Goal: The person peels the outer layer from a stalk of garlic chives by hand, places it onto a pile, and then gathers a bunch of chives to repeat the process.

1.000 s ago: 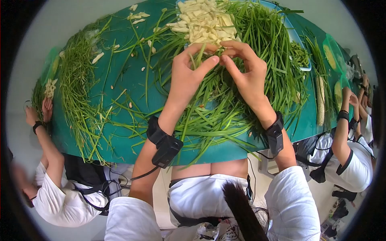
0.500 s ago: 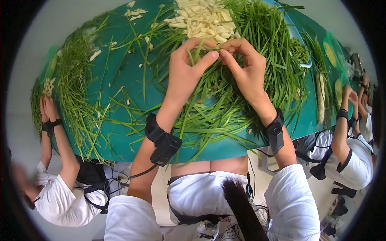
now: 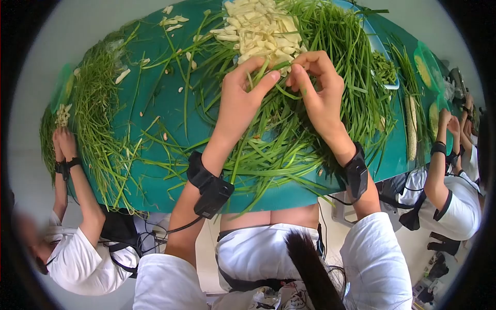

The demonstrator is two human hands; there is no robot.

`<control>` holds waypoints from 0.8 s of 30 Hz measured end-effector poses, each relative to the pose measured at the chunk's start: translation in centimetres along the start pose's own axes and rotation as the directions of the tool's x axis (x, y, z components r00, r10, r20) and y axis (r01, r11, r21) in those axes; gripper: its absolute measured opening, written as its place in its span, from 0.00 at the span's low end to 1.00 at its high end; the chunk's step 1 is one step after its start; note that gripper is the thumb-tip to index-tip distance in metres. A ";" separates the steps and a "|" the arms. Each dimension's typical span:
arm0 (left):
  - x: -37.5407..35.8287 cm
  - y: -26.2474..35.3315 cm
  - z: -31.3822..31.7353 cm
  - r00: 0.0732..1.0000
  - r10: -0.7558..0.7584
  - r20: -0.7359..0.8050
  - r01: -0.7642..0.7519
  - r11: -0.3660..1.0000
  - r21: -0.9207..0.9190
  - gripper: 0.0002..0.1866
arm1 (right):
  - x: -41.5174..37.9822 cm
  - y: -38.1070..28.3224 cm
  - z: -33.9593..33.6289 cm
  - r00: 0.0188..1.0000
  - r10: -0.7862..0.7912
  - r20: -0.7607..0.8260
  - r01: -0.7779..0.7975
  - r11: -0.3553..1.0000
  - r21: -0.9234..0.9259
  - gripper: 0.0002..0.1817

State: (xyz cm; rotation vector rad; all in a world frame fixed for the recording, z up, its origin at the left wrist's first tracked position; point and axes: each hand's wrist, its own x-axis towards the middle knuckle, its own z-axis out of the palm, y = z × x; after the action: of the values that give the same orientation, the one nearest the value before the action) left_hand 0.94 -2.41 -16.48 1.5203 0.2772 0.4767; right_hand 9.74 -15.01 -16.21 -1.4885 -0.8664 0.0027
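My left hand point(image 3: 238, 101) is closed, thumb and fingertips pinching a long green blade, likely a garlic chive point(image 3: 263, 68), above the pile on the table. Just right of it, my right hand point(image 3: 324, 98) has thumb and fingers curled together, and what is between them is hard to make out. A small gap separates the two sets of fingertips. Loose green blades point(image 3: 274, 173) lie beneath both wrists. Beyond my fingers is a heap of pale, cream-coloured peeled pieces point(image 3: 261, 31). A thick bunch of green blades point(image 3: 338, 36) lies to the right.
A blue tray point(image 3: 393, 86) holding cut green pieces sits at right, near an ear of corn point(image 3: 411, 126) and green mesh bags point(image 3: 424, 64). More green stalks point(image 3: 95, 98) spread over the left of the green table point(image 3: 160, 103). People's hands point(image 3: 64, 142) work at both sides.
My fingertips have come apart slightly, the right hand shifting a little to the right. The green blade in my left fingers now shows more plainly.
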 end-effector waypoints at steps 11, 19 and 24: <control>-0.4 0.3 0.3 0.999 0.041 -0.031 -0.039 0.998 0.051 0.11 | 0.2 0.4 -0.7 0.999 -0.018 -0.031 0.019 0.999 0.037 0.03; -0.4 0.9 -0.4 1.000 -0.018 -0.012 0.019 0.996 0.092 0.09 | 1.2 0.1 -1.9 0.954 -0.011 -0.300 0.009 1.000 -0.009 0.05; 0.1 1.0 -0.4 0.998 0.029 -0.058 -0.028 1.000 0.011 0.10 | 2.0 0.9 -3.7 0.943 0.012 -0.332 -0.005 1.000 0.023 0.05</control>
State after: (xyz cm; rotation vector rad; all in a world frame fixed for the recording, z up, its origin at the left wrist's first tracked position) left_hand 0.69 -2.03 -15.49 1.5236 0.3040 0.5435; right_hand 13.39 -17.03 -15.42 -1.4206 -0.5834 -0.2268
